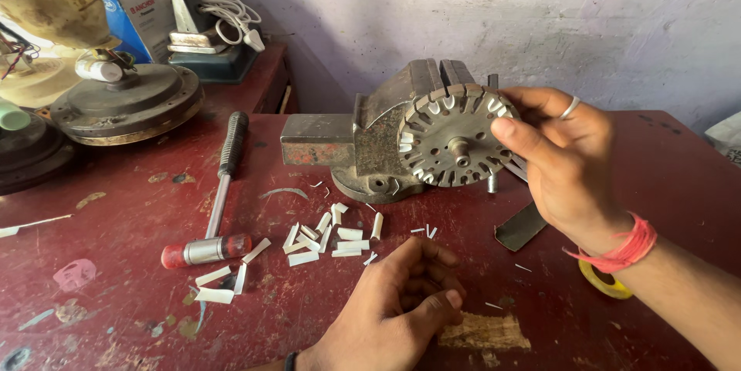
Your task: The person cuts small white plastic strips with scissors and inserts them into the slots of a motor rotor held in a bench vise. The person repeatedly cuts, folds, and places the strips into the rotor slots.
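Leftmost, we saw round fan motor housings [123, 105] stacked at the edge of the red workbench [116, 216], with a boxy black device and its coiled white cord [231, 16] behind them. Next came a hammer [218, 193], lying with its black grip pointing away and its red-tipped head near us. Beside the head we had scattered white paper strips [328, 236] across the bench. Our left hand [394, 305] rested on the wood just below those strips, fingers curled loosely inward and gripping nothing we could make out. Behind stood a rusty grey bench vise [363, 143]. Directly in front of it, our right hand [567, 162] held the slotted round stator core [451, 143] upright above the bench, thumb and fingers clamped on its right rim. A yellow tape roll [606, 282] peeked from under that wrist.
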A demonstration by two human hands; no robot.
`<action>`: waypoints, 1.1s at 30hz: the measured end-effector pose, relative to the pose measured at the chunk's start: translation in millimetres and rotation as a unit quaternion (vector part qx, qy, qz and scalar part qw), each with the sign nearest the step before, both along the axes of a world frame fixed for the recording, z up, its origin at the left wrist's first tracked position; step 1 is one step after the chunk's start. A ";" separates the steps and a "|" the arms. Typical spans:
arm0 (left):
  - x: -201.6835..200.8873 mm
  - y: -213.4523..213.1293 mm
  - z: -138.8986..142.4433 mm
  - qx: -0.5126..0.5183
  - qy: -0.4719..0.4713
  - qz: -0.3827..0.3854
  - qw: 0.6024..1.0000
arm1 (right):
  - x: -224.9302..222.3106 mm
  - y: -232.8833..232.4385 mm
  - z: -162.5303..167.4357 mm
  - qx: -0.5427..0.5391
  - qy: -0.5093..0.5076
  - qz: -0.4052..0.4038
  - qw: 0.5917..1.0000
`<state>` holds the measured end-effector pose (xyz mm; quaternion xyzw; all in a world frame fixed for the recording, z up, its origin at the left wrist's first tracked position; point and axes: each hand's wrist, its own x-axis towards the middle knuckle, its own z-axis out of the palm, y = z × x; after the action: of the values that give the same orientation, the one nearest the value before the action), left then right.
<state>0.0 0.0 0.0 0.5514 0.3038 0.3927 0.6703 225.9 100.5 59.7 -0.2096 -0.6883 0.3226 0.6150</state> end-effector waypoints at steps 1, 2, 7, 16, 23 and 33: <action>85.0 33.3 1.1 0.003 0.008 0.001 1.000 | 85.9 35.5 1.9 0.003 -0.004 -0.005 1.000; 124.0 23.2 34.3 0.008 0.016 0.003 1.000 | 126.6 26.6 36.2 0.002 -0.005 0.001 1.000; 172.8 114.5 -43.9 0.010 0.030 0.006 0.999 | 178.1 121.0 -34.7 -0.022 -0.003 0.020 1.000; 238.2 126.1 -34.5 -0.009 0.023 0.008 1.000 | 244.5 134.3 -23.0 -0.064 0.011 0.076 0.995; 222.2 111.1 -49.3 -0.015 0.030 0.001 0.999 | 236.2 123.8 -41.7 -0.040 -0.009 0.055 0.998; 307.2 63.3 37.2 -0.011 -0.017 0.013 1.000 | 316.7 77.1 62.5 -0.062 0.003 0.104 0.993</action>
<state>307.2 63.3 37.2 0.5333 0.3039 0.4068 0.6765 542.6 177.5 122.1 -0.1736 -0.6834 0.4272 0.5659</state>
